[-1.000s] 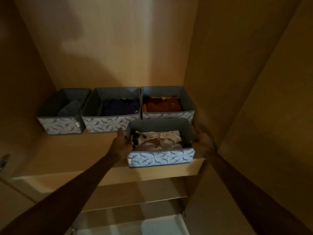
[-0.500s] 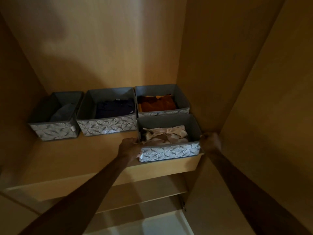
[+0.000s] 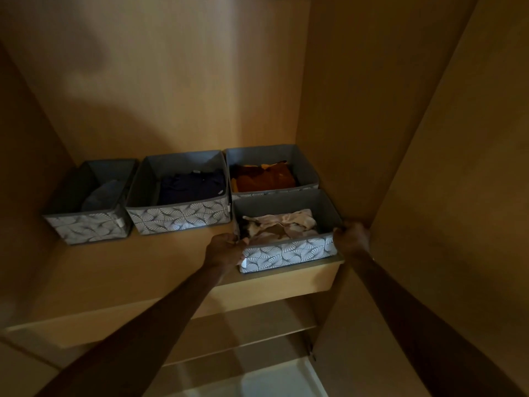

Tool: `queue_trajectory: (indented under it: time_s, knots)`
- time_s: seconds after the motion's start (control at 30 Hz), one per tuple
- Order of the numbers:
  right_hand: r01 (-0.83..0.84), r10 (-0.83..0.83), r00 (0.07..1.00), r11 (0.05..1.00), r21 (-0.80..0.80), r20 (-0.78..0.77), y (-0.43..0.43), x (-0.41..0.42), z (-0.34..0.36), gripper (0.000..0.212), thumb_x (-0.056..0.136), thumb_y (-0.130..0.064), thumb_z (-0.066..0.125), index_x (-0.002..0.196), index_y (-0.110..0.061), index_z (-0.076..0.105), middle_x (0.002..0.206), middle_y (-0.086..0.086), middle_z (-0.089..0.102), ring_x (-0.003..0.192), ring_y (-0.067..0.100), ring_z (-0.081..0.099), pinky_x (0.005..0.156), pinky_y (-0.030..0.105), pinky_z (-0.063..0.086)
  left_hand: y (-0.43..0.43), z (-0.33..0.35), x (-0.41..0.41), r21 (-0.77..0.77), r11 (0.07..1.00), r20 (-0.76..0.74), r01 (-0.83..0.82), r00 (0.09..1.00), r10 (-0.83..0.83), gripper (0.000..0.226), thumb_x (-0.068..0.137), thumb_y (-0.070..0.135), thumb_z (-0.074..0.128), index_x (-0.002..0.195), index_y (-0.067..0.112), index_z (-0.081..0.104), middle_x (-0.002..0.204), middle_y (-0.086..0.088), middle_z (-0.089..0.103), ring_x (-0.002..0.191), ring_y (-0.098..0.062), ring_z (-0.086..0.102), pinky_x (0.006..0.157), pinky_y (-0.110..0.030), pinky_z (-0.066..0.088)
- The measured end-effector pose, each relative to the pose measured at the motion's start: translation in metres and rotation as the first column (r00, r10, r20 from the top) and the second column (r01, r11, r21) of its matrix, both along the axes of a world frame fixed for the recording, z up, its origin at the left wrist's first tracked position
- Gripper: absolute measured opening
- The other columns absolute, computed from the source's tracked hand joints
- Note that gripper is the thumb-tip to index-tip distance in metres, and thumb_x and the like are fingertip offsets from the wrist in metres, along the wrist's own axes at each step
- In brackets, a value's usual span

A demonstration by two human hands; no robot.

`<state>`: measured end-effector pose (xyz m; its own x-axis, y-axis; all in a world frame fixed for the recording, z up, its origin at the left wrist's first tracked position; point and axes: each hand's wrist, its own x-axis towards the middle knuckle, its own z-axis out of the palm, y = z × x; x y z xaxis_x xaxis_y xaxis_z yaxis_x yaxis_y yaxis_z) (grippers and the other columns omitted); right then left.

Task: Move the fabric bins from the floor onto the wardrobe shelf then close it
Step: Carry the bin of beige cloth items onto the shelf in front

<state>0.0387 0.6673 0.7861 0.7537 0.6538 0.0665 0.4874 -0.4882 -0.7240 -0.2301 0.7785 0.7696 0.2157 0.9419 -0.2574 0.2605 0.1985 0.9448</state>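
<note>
While fingers of left hand [image 3: 224, 251], right hand [image 3: 352, 239] clamp grey leaf-print fabric bin [image 3: 286, 252] at wooden shelf [image 3: 154, 267] lip, I fear tip-off if released.

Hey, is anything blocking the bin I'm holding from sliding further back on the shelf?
Yes. The orange-clothes bin sits right behind the held bin, leaving little or no room. The left hand and right hand grip its front corners.

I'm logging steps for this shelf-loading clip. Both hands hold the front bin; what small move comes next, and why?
Probably release: the left hand and right hand can let go of the front bin. It rests on the shelf, seemingly against the orange-clothes bin behind, leaving little push room.
</note>
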Motion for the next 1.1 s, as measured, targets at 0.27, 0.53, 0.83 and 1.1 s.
queue_trajectory:
  time_s: [0.27, 0.53, 0.83, 1.1]
  knots:
    - [-0.018, 0.017, 0.997, 1.0, -0.014, -0.077, 0.002, -0.002, -0.01, 0.022, 0.091, -0.012, 0.052, 0.106, -0.002, 0.066, 0.098, 0.023, 0.069, 0.093, 0.038, 0.064, 0.081, 0.037, 0.049, 0.014, -0.023, -0.006, 0.011, 1.0, 0.024, -0.028, 0.999, 0.028, 0.013, 0.073, 0.034, 0.079, 0.067, 0.025, 0.072, 0.063, -0.005, 0.07, 0.067, -0.025, 0.068, 0.082, -0.055, 0.058]
    - [-0.128, 0.135, 0.99, 0.975, 0.184, -0.028, -0.031, -0.045, -0.026, 0.024, 0.084, -0.014, 0.067, 0.108, -0.012, 0.071, 0.11, 0.013, 0.071, 0.098, 0.031, 0.068, 0.086, 0.04, 0.055, -0.026, -0.024, -0.03, 0.014, 0.998, 0.036, -0.059, 0.998, 0.058, 0.009, 0.086, 0.011, 0.068, 0.084, 0.019, 0.071, 0.085, -0.006, 0.07, 0.081, -0.024, 0.066, 0.073, -0.032, 0.047]
    - [-0.318, 0.32, 0.813, 0.944, 0.089, -0.487, -0.08, -0.166, -0.074, 0.012, 0.089, -0.006, 0.061, 0.092, -0.015, 0.069, 0.078, 0.007, 0.07, 0.067, 0.02, 0.065, 0.052, 0.017, 0.047, -0.136, -0.086, -0.134, -0.148, 0.959, 0.083, -0.24, 0.964, 0.254, 0.017, 0.088, -0.002, 0.061, 0.096, 0.011, 0.067, 0.085, -0.01, 0.068, 0.08, -0.026, 0.062, 0.061, -0.025, 0.046]
    - [-0.658, 0.533, 0.605, 0.753, 0.006, -0.592, -0.122, -0.232, -0.118, 0.017, 0.088, -0.008, 0.061, 0.083, -0.021, 0.071, 0.074, 0.006, 0.07, 0.061, 0.013, 0.063, 0.054, 0.027, 0.046, -0.27, -0.123, -0.21, -0.226, 0.809, -0.06, -0.543, 0.837, 0.544, 0.02, 0.089, 0.003, 0.057, 0.102, 0.012, 0.069, 0.094, -0.009, 0.073, 0.082, -0.025, 0.068, 0.068, -0.03, 0.048]
